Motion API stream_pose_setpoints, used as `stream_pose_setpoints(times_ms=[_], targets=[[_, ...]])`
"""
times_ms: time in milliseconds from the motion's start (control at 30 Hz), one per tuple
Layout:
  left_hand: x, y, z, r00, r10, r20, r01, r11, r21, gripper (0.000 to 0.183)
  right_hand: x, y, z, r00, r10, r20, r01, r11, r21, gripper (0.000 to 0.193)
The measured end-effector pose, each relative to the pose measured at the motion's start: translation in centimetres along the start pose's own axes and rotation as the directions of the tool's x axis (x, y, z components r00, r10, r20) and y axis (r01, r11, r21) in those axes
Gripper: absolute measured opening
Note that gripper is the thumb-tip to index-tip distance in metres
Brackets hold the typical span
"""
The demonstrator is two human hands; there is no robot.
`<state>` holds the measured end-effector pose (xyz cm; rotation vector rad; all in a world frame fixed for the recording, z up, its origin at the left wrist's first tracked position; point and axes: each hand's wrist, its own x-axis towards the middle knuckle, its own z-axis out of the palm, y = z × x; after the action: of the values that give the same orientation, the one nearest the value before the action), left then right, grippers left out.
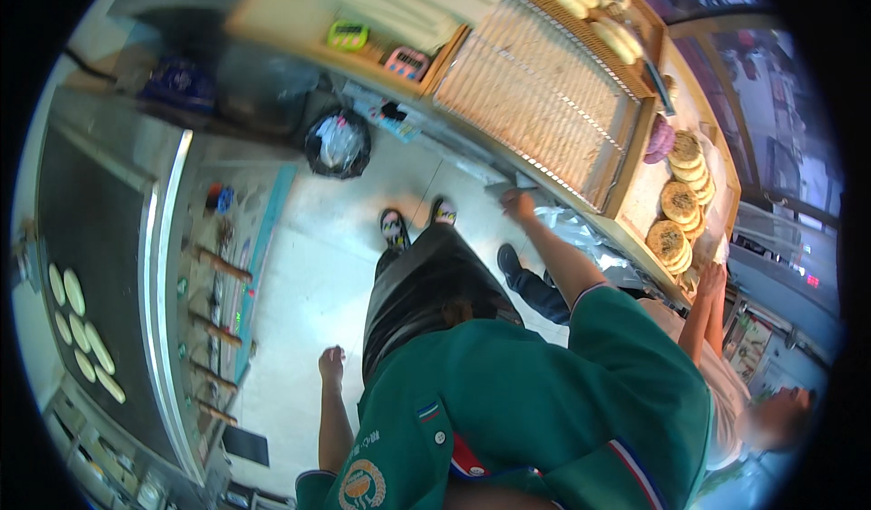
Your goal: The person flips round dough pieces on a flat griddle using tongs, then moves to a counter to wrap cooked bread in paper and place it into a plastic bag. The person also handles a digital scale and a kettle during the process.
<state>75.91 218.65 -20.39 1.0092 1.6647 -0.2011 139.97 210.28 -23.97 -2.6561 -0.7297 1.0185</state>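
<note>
My left hand (332, 363) hangs beside the black apron (426, 292), over the pale floor. Its fingers are loosely curled and hold nothing that I can see. Held out past the apron's other side, my right hand (519, 205) is below the front edge of the wooden counter. Its fingers look partly stretched, with nothing visible in them. Nearest to it are clear plastic bags (572, 229) under the counter and the wire rack (535, 93) above. Touching between hand and counter cannot be made out.
On the left, pale oblong dough pieces (86, 333) lie on a dark oven top (100, 210). Wooden handles (218, 328) stick out along its side. A bin (337, 143) stands ahead. Round flatbreads (680, 201) fill the right tray. A co-worker's hands (712, 279) reach beside them.
</note>
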Motion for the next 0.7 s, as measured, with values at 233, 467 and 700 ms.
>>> stream_pose_setpoints(times_ms=[233, 467, 700], targets=[[1.9, 4.2, 0.4, 1.000, -0.004, 0.023, 0.005, 0.999, -0.034, 0.025, -7.5, -12.1, -15.4, 0.664, -0.723, -0.189, 0.655, 0.685, -0.320, 0.013], [4.8, 6.3, 0.8, 0.804, 0.582, 0.123, -0.493, 0.536, 0.686, 0.034, 2.1, -8.4, -38.3, 0.319, -0.436, -0.841, 0.288, 0.890, -0.352, 0.021], [3.4, 10.3, 2.9, 0.982, 0.189, 0.024, -0.189, 0.955, 0.230, 0.022, 11.0, -3.9, -43.2, 0.777, 0.063, -0.627, -0.280, 0.926, -0.254, 0.052]])
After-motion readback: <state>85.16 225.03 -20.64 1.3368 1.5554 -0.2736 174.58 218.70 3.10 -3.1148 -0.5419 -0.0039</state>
